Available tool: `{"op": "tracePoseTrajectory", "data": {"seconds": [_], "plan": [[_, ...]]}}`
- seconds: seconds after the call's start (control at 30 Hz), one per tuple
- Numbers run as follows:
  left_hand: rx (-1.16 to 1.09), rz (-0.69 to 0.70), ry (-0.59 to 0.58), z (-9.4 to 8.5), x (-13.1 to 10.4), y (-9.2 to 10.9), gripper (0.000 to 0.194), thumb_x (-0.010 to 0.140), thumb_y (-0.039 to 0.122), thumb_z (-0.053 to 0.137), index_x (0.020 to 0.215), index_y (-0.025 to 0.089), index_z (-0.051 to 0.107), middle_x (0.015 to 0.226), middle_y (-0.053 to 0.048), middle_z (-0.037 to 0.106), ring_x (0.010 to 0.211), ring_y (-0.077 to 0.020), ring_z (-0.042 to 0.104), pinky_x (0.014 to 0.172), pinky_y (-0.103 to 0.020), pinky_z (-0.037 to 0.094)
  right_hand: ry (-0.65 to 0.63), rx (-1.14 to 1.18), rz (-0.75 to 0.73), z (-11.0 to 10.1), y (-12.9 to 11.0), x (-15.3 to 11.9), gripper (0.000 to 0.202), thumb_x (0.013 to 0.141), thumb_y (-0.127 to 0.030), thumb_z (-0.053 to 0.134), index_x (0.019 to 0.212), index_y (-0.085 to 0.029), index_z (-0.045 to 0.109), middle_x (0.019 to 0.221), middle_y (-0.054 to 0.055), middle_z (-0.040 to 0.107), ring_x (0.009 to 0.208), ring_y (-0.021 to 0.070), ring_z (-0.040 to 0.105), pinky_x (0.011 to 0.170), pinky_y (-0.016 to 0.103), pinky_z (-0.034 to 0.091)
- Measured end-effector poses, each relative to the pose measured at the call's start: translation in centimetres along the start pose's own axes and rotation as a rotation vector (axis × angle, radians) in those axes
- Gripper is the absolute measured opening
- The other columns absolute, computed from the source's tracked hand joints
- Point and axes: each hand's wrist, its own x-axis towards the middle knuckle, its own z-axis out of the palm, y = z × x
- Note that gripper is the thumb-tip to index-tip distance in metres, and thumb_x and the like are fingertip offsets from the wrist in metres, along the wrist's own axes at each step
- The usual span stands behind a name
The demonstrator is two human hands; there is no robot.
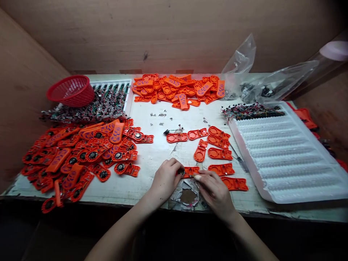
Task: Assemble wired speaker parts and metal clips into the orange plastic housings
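Between my two hands, near the table's front edge, lies an orange plastic housing half (191, 171) with thin wires in it. My left hand (169, 177) is closed on its left end, thumb and fingers pinching there. Fingers of my right hand (214, 188) press together at its right end; any small part under the fingertips is too small to make out. Right of it, several open orange housing halves (220, 169) lie in a loose column. Just beyond, a small wired circuit part (174, 131) rests by another housing half (176, 138).
Left is a heap of orange housings with black round parts (92, 155). Behind it stand a red basket (71, 90) and a tray of wired parts (127, 98). More orange shells (174, 90) are piled at the back. A white ridged tray (293, 156) and clear bags (285, 81) are right.
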Motion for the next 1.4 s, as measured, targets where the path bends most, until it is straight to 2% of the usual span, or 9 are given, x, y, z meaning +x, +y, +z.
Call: {"op": "tracePoseTrajectory", "data": {"seconds": [0.23, 0.47, 0.63, 0.8, 0.97, 1.03, 1.13, 1.23, 1.4], "plan": [[-0.131, -0.005, 0.016, 0.2, 0.0, -0.6, 0.025, 0.072, 0.001, 0.062, 0.086, 0.021, 0.067, 0.089, -0.002, 0.065, 0.085, -0.0176, 0.062, 0.077, -0.03, 0.051, -0.049, 0.021, -0.056, 0.4, -0.4, -0.4, 0.032, 0.084, -0.008, 0.054, 0.109, -0.028, 0.062, 0.088, 0.002, 0.071, 0.095, 0.0223, 0.062, 0.102, 0.059, 0.039], [-0.138, 0.027, 0.068, 0.7, -0.3, -1.3, 0.011, 0.074, 0.011, 0.069, 0.079, 0.021, 0.069, 0.089, -0.003, 0.066, 0.086, -0.0182, 0.062, 0.079, -0.033, 0.05, -0.067, 0.074, -0.007, 0.2, -0.5, -0.1, 0.027, 0.085, -0.008, 0.051, 0.105, -0.025, 0.06, 0.086, 0.003, 0.068, 0.099, 0.022, 0.06, 0.101, 0.056, 0.04], [-0.107, 0.024, 0.047, 1.1, -0.1, -1.8, 0.009, 0.075, 0.013, 0.069, 0.076, 0.022, 0.068, 0.083, -0.001, 0.064, 0.085, -0.0181, 0.06, 0.076, -0.032, 0.05, 0.0, 0.111, 0.126, -0.5, -0.5, -0.5, 0.026, 0.085, -0.013, 0.054, 0.108, -0.025, 0.059, 0.092, 0.006, 0.065, 0.095, 0.0235, 0.059, 0.084, 0.044, 0.052], [-0.054, 0.061, 0.064, 1.0, -0.6, -1.6, 0.008, 0.079, 0.015, 0.066, 0.079, 0.023, 0.068, 0.087, -0.002, 0.065, 0.087, -0.0192, 0.058, 0.078, -0.034, 0.049, -0.016, 0.185, 0.238, -0.5, -0.6, -0.9, 0.017, 0.088, -0.018, 0.053, 0.101, -0.024, 0.062, 0.085, 0.006, 0.064, 0.084, 0.0221, 0.058, 0.074, 0.039, 0.052], [-0.171, 0.217, 0.135, 0.8, -1.4, -0.1, 0.03, 0.081, 0.023, 0.064, 0.111, 0.024, 0.062, 0.11, -0.007, 0.061, 0.106, -0.0226, 0.051, 0.09, -0.04, 0.046, 0.097, 0.449, 0.539, 0.0, -0.9, -0.4, 0.016, 0.084, -0.03, 0.062, 0.097, -0.021, 0.065, 0.091, 0.006, 0.067, 0.086, 0.0208, 0.064, 0.077, 0.036, 0.054], [-0.203, 0.239, 0.074, 1.2, -1.4, 0.5, 0.038, 0.078, 0.025, 0.068, 0.115, 0.023, 0.059, 0.105, -0.007, 0.063, 0.103, -0.0226, 0.051, 0.089, -0.039, 0.046, 0.117, 0.584, 0.635, 0.1, -1.1, 0.2, 0.021, 0.082, -0.036, 0.065, 0.096, -0.02, 0.065, 0.09, 0.006, 0.069, 0.083, 0.02, 0.066, 0.075, 0.034, 0.056], [-0.259, 0.183, 0.074, 2.0, -1.2, 1.0, 0.026, 0.08, 0.019, 0.065, 0.106, 0.021, 0.063, 0.092, -0.005, 0.065, 0.093, -0.0207, 0.054, 0.083, -0.035, 0.047, 0.093, 0.673, 0.691, -0.2, -1.2, 0.9, 0.025, 0.082, -0.041, 0.064, 0.091, -0.019, 0.065, 0.083, 0.005, 0.07, 0.072, 0.0178, 0.066, 0.066, 0.031, 0.058], [-0.365, 0.105, 0.097, 2.3, -1.0, 0.8, 0.012, 0.083, 0.016, 0.059, 0.092, 0.02, 0.067, 0.086, -0.004, 0.065, 0.088, -0.0181, 0.057, 0.08, -0.032, 0.047, 0.097, 0.573, 0.618, -1.1, -0.9, 1.1, 0.025, 0.088, -0.039, 0.054, 0.102, -0.02, 0.062, 0.089, 0.006, 0.068, 0.072, 0.0173, 0.065, 0.065, 0.032, 0.057], [-0.514, 0.021, -0.019, 1.6, -0.6, 0.3, 0.012, 0.087, 0.02, 0.056, 0.092, 0.021, 0.067, 0.088, -0.003, 0.066, 0.087, -0.017, 0.06, 0.08, -0.03, 0.047, 0.02, 0.044, 0.071, -2.8, 0.0, 1.1, 0.036, 0.086, -0.017, 0.055, 0.121, -0.027, 0.056, 0.115, 0.01, 0.056, 0.101, 0.0223, 0.057, 0.081, 0.038, 0.053]]}}
